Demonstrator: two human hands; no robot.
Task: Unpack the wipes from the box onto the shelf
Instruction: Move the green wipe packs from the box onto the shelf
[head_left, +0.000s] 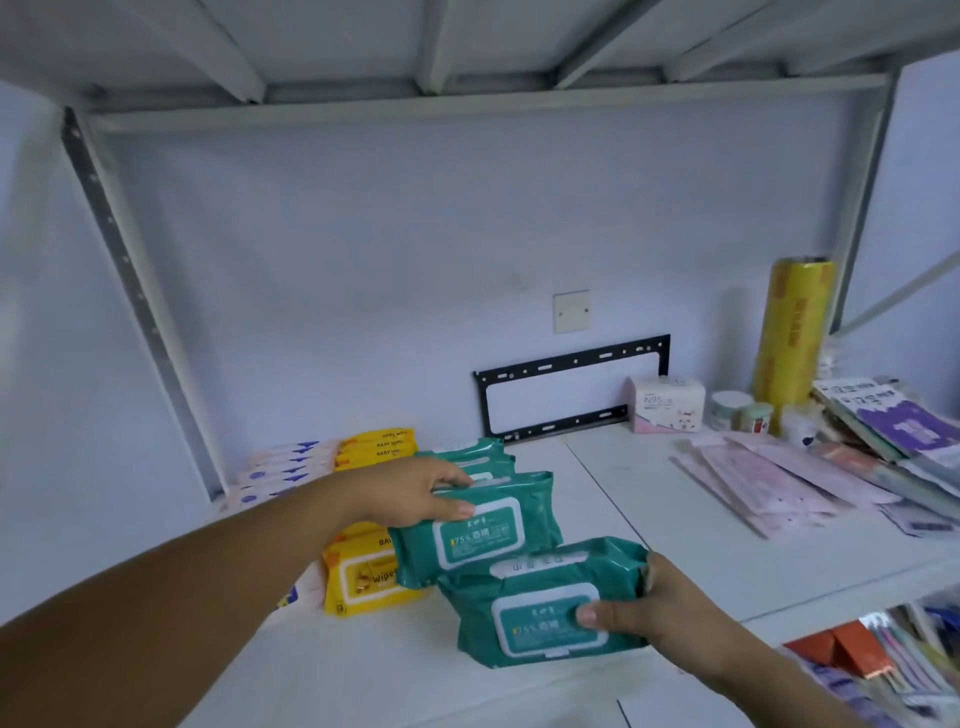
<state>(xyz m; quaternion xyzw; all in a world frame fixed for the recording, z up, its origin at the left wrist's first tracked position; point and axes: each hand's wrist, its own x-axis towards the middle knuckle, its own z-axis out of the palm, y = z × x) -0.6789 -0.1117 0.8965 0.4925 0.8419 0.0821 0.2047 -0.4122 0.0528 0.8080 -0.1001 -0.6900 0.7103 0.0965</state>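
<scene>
The right hand's (670, 618) grip is closed on a green pack (540, 608), thumb on its lid, held just above the shelf (649, 519). The left hand (410, 493) pinches the front pack of the row (483, 514). These packs look soft, slick and moderately heavy, so an end hold suits. Teal wrap, white lid.

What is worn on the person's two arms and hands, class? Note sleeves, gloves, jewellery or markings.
Nothing shows as worn. The left hand and right hand are bare, without gloves, rings or watch. Both forearms are uncovered up to the picture's edge, so no sleeve or marking is visible.
</scene>
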